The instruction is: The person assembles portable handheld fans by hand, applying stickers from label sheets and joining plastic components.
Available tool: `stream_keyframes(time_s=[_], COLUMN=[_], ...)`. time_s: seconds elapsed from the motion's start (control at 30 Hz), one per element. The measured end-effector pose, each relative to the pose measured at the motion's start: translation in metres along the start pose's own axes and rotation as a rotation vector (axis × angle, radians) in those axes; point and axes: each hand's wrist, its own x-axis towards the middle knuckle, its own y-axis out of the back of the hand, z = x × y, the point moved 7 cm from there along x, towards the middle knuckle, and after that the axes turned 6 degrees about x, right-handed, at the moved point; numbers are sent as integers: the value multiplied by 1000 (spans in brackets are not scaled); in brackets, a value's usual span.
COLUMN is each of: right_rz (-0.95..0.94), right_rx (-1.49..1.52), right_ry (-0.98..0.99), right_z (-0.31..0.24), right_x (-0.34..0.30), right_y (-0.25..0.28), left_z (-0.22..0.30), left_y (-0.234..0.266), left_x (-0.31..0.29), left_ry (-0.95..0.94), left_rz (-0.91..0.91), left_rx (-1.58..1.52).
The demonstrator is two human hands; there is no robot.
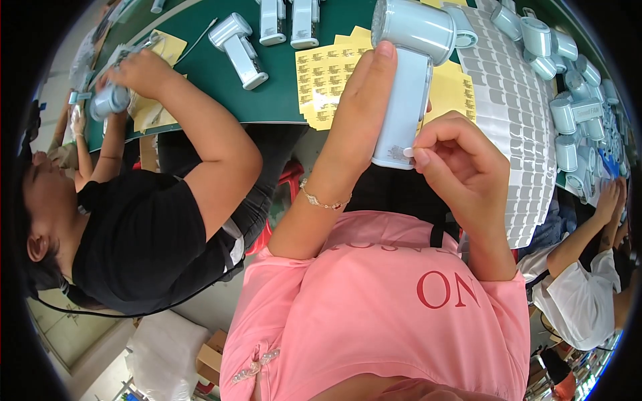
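Note:
My left hand point(361, 100) is wrapped round a light blue handheld fan point(402, 107), its thumb lying along the handle. The fan's round head points up and away, and the handle's flat end is toward me. Between thumb and forefinger, my right hand point(465, 164) pinches a small white sticker point(408, 152) against the lower end of the handle. Fine dark print shows on the handle just beside the sticker. Yellow label sheets point(324, 83) lie on the table behind the fan.
The green table point(200, 73) bears several more fans point(239, 52) at the back. At right is a sheet of grey stickers point(528, 134), with a heap of light blue fans point(575, 113) beyond. A co-worker in black point(140, 234) works at my left; another in white point(578, 294) is at far right.

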Motion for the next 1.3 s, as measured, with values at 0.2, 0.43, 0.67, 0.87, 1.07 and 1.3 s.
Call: stream_keyframes(time_s=[0.2, 0.43, 0.67, 0.87, 1.07, 1.3], right_rz=[53, 161, 537, 402, 350, 314], right_rx=[-137, -187, -256, -148, -162, -157], right_ry=[49, 12, 296, 4, -113, -179], right_z=[-3, 8, -19, 14, 34, 41], right_x=[-2, -4, -12, -32, -50, -45], right_y=[-1, 3, 60, 79, 76, 79], left_z=[-1, 3, 3, -39, -90, -24], left_y=[0, 15, 18, 87, 168, 152], left_x=[-1, -2, 2, 93, 155, 118], left_ry=[11, -177, -69, -18, -21, -412], left_rz=[-2, 186, 32, 4, 206, 405], left_rx=[-8, 262, 163, 392, 1247, 1829])
